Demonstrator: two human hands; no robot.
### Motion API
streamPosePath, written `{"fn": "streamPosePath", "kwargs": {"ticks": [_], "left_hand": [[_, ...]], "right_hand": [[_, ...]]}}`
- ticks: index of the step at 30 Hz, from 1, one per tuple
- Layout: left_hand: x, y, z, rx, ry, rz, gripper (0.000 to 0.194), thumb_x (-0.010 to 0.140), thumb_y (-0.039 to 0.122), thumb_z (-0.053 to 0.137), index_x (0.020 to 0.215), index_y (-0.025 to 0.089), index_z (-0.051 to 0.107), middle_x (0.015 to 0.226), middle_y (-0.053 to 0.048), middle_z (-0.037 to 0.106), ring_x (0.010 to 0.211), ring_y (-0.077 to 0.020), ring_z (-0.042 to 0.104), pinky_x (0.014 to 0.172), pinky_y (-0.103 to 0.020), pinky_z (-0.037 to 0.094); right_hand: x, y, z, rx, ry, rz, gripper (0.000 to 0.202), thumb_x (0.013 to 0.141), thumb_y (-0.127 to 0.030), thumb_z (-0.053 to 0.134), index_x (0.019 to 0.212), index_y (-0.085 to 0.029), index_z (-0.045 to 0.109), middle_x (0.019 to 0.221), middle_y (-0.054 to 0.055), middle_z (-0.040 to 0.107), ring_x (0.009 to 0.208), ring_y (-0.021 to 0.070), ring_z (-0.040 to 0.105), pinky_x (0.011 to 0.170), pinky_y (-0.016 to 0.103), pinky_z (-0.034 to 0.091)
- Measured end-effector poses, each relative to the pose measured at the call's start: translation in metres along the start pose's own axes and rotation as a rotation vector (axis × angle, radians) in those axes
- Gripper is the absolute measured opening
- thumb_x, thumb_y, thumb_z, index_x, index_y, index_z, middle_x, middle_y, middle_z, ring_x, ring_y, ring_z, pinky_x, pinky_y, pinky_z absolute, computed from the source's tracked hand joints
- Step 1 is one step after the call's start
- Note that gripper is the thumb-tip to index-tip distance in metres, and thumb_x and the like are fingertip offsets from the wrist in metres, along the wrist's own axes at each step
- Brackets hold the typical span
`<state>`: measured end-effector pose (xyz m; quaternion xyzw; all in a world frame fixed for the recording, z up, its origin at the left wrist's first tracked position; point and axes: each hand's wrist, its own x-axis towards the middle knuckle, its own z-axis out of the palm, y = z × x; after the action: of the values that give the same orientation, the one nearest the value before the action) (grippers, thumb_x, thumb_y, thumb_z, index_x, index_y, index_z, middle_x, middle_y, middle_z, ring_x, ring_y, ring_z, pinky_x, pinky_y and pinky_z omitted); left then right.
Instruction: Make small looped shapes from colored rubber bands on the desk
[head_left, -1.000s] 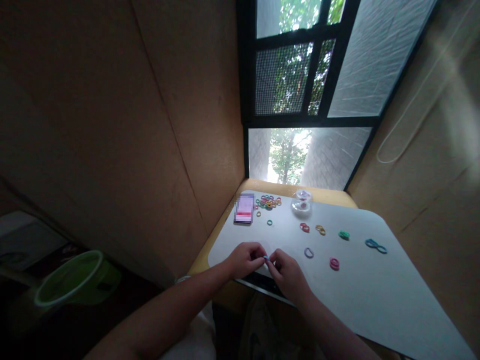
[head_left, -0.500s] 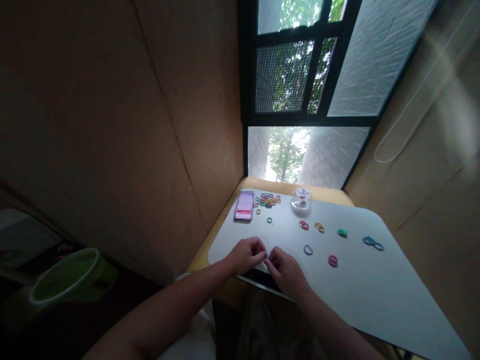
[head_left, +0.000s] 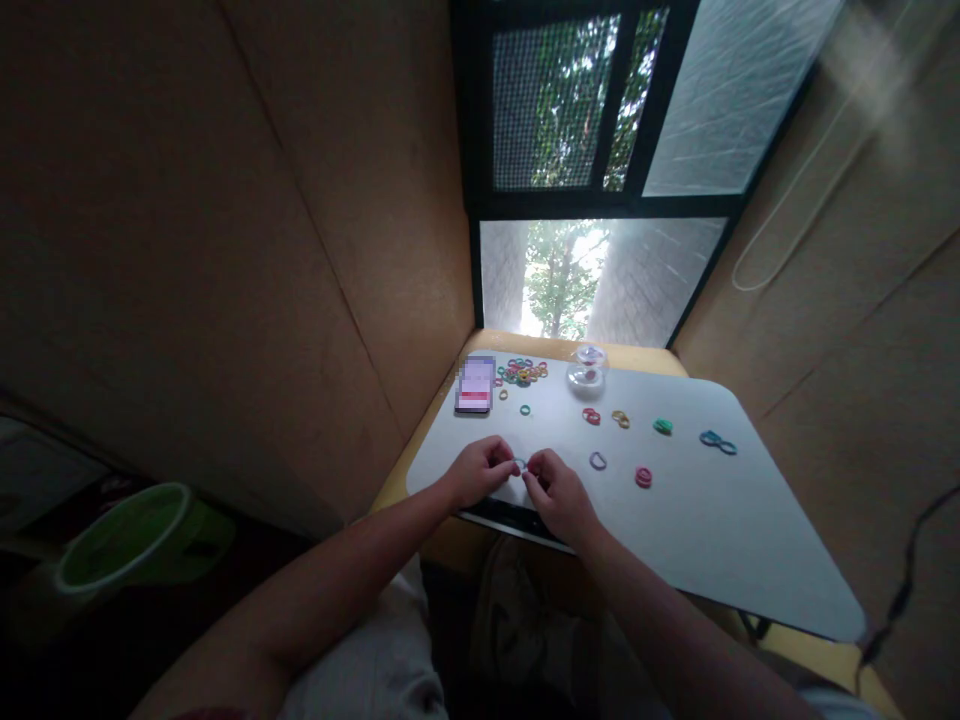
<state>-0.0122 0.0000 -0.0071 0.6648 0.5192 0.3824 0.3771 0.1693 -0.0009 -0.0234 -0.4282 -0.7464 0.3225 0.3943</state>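
Observation:
Close to the near edge of the white table, my left hand pinches one side of a small pale hair tie. Its other side is between the fingers of my right hand. Part of the band is covered by fingertips. Right of my hands lie a lilac hair tie and some pink hair ties. Farther back, red, yellow, green and blue hair ties sit in separate small groups.
A mixed pile of hair ties lies at the back left, beside a phone. Single orange and green ties lie before it. A clear plastic container stands behind. A green basket is on the left below.
My fingertips have drawn slightly apart, and the pale hair tie shows more between them. The view has tipped downward, so the table sits higher in the picture.

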Motion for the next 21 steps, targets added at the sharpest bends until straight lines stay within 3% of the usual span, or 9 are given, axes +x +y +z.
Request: {"fn": "streamPosePath", "kwargs": {"ticks": [4, 9, 21], "left_hand": [[0.0002, -0.0008, -0.0007, -0.015, -0.028, -0.009, 0.023, 0.078, 0.037, 0.065, 0.079, 0.014, 0.061, 0.069, 0.001, 0.061, 0.060, -0.0098, 0.049, 0.055, -0.021, 0.037], [-0.0015, 0.0011, -0.0013, 0.027, -0.041, 0.001, 0.024, 0.080, 0.038, 0.064, 0.081, 0.014, 0.063, 0.070, 0.001, 0.061, 0.060, -0.0100, 0.049, 0.055, -0.021, 0.037], [-0.0031, 0.0008, -0.0064, 0.049, -0.138, 0.083, 0.021, 0.080, 0.034, 0.062, 0.084, 0.013, 0.064, 0.069, 0.001, 0.058, 0.063, -0.0105, 0.048, 0.056, -0.021, 0.036]], "right_hand": [[0.0010, -0.0019, -0.0006, 0.016, -0.023, -0.009, 0.020, 0.086, -0.026, 0.052, 0.104, -0.020, 0.058, 0.079, 0.000, 0.064, 0.061, 0.0125, 0.054, 0.059, 0.024, 0.041], [0.0015, -0.0009, -0.0011, -0.033, -0.009, -0.022, 0.013, 0.087, -0.027, 0.050, 0.080, -0.020, 0.059, 0.067, -0.001, 0.059, 0.060, 0.0129, 0.052, 0.058, 0.024, 0.039], [0.0010, 0.0014, 0.0002, -0.109, -0.032, -0.028, 0.015, 0.086, -0.029, 0.054, 0.074, -0.020, 0.055, 0.064, -0.002, 0.058, 0.059, 0.0127, 0.049, 0.056, 0.023, 0.036]]}}
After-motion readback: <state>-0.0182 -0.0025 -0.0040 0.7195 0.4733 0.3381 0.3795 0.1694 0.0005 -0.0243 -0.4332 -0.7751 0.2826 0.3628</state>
